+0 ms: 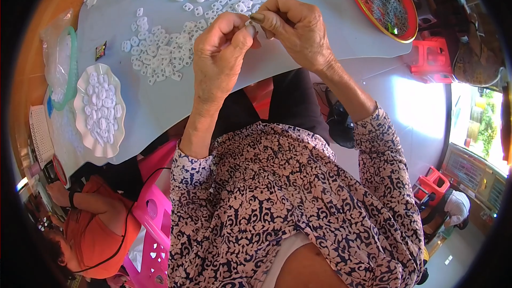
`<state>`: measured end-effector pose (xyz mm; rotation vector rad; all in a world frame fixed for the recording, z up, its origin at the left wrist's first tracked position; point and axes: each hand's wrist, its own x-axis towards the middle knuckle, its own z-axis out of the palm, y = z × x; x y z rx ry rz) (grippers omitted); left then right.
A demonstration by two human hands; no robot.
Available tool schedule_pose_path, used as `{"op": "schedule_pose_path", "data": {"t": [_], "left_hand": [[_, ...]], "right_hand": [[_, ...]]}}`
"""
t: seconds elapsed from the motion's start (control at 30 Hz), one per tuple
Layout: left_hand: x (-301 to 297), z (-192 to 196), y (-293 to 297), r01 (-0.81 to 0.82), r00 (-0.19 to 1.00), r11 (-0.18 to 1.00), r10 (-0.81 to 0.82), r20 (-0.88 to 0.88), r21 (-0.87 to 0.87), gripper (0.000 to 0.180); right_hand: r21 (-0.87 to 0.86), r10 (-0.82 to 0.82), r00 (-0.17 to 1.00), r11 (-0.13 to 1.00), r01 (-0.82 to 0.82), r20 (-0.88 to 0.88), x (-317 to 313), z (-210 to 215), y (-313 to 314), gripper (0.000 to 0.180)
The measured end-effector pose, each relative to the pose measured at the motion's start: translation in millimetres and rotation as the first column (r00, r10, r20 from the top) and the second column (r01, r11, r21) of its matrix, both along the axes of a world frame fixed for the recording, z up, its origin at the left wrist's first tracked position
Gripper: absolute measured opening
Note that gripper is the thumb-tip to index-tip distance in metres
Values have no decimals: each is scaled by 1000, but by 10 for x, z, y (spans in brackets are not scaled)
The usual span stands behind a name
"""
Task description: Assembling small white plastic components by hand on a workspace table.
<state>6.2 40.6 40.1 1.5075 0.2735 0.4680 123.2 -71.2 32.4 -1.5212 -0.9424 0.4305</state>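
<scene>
My left hand (221, 53) and my right hand (298, 29) meet above the grey table (320, 48), thumbs and fingertips pinched together. Between them is a small white plastic piece (249, 23), mostly covered by the fingers. A loose spread of similar white plastic pieces (160, 53), rounded and with holes, lies on the table beside and beyond my left hand. Farther left, a white scalloped dish (79, 109) holds a heap of white oval pieces (101, 108). At the far right sits a round red tray (409, 29) with many thin, greyish bits (381, 0) in it.
A clear plastic bag (54, 48) and a pale green ring-shaped rim (70, 69) lie at the left edge. A small dark wrapper (101, 50) rests near the dish. A person in orange (101, 229) sits at the left by a pink chair (152, 218). Red stools (429, 58) stand right.
</scene>
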Motion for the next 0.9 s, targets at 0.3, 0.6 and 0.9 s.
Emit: {"op": "schedule_pose_path", "data": {"t": [0.3,0.6,0.9], "left_hand": [[-2,2,21,-86,996,995,87,-27,46,9],[-24,38,14,-62,997,998,62,-47,-5,10],[-34,66,-1,-125,990,980,134,-45,154,13]], "right_hand": [[-2,-14,987,1000,14,-157,-14,-37,44,20],[39,143,982,990,-139,-123,39,16,-19,18],[-20,-26,994,999,28,107,-45,64,42,16]]}}
